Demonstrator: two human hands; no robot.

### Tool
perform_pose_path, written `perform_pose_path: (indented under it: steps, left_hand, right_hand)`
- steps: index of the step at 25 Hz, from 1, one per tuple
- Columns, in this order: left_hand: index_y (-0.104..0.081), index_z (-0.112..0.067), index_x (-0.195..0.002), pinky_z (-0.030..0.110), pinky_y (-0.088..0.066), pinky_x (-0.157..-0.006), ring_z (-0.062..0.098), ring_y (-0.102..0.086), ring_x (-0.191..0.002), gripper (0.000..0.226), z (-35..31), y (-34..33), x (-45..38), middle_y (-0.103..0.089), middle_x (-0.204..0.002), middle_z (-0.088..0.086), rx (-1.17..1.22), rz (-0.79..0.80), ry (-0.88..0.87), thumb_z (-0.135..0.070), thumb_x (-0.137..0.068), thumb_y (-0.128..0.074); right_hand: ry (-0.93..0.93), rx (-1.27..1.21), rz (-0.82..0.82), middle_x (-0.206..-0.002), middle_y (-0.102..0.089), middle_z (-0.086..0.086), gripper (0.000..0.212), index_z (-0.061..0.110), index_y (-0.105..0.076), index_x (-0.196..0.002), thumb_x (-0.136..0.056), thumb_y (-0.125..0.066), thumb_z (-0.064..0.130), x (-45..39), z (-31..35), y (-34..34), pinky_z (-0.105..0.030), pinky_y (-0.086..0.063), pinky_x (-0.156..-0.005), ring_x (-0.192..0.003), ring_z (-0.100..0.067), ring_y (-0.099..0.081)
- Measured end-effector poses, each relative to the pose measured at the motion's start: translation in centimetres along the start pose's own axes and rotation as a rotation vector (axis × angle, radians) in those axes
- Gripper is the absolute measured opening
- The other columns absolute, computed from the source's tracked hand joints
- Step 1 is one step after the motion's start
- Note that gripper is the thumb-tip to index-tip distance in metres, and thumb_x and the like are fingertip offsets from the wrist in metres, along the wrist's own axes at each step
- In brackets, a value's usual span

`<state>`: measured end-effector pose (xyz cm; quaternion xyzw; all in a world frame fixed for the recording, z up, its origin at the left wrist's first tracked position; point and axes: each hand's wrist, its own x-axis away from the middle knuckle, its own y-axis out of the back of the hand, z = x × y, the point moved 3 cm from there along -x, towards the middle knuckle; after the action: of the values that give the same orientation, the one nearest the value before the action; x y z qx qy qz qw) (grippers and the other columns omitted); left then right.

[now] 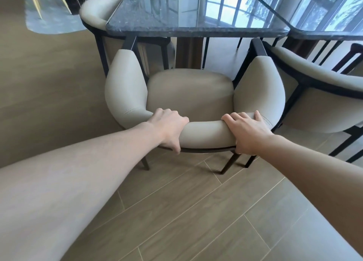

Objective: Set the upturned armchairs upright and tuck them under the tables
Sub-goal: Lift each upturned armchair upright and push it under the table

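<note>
A beige armchair with a black frame stands upright on the floor, facing a dark glossy table. Its arm tips reach the table's front edge and its seat lies partly below the top. My left hand grips the padded backrest on its left part, fingers curled over the top and thumb down the back. My right hand grips the same backrest on its right part.
A second beige armchair stands close on the right at another dark table. A third beige armchair sits at the first table's far left side. The wood-look tiled floor spreads out behind the chair.
</note>
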<state>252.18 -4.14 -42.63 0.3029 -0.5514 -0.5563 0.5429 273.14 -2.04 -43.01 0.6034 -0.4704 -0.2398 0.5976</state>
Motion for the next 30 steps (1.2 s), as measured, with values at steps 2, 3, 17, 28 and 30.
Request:
perform_pose_path:
  steps: [2,3,17,28,30]
  left_hand:
    - [-0.052,-0.025,-0.116,0.034,-0.037,-0.070,0.026,-0.054,-0.083,0.074,0.4,-0.4,-0.3,-0.065,-0.095,0.000,0.017,-0.024,-0.052,-0.064,-0.059,-0.079]
    - [-0.050,-0.027,-0.122,0.035,-0.040,-0.074,0.026,-0.058,-0.091,0.078,0.9,-1.0,-0.2,-0.066,-0.107,-0.002,0.040,-0.029,-0.088,-0.065,-0.060,-0.078]
    - [-0.041,-0.042,-0.129,0.036,-0.039,-0.069,0.028,-0.063,-0.096,0.084,1.8,-1.6,0.4,-0.069,-0.106,-0.010,0.182,-0.065,-0.119,-0.066,-0.056,-0.074]
    - [-0.039,-0.026,-0.148,0.039,-0.032,-0.111,0.027,-0.051,-0.126,0.108,5.6,-2.6,-2.5,-0.055,-0.141,0.000,0.180,-0.291,-0.119,-0.067,-0.058,-0.085]
    - [-0.040,-0.027,-0.149,0.039,-0.037,-0.106,0.027,-0.055,-0.122,0.110,5.8,-2.7,-2.9,-0.057,-0.141,-0.001,0.144,-0.310,-0.137,-0.069,-0.058,-0.084]
  right_hand:
    - [0.001,0.005,-0.021,-0.127,-0.048,0.004,0.088,0.023,-0.033,-0.138,-0.066,-0.082,0.036,-0.1,-0.1,-0.3,-0.060,-0.031,-0.109,-0.130,-0.021,-0.043]
    - [0.009,0.009,-0.025,-0.130,-0.047,0.005,0.098,0.024,-0.029,-0.142,-0.062,-0.083,0.042,0.0,-0.1,-0.5,-0.063,-0.030,-0.109,-0.132,-0.021,-0.041]
    - [0.100,0.142,-0.080,-0.112,-0.053,0.005,0.089,0.023,-0.036,-0.130,-0.057,-0.079,0.052,-1.3,-1.9,-0.4,-0.062,-0.043,-0.095,-0.109,-0.025,-0.052]
    - [0.030,0.058,-0.074,-0.102,-0.051,0.004,0.078,0.022,-0.040,-0.114,-0.054,-0.079,0.053,-4.4,-1.0,1.7,-0.050,-0.050,-0.079,-0.098,-0.025,-0.047]
    - [0.043,0.091,-0.068,-0.102,-0.052,0.004,0.078,0.022,-0.041,-0.115,-0.055,-0.077,0.055,-4.6,-1.3,1.6,-0.047,-0.051,-0.076,-0.097,-0.024,-0.048]
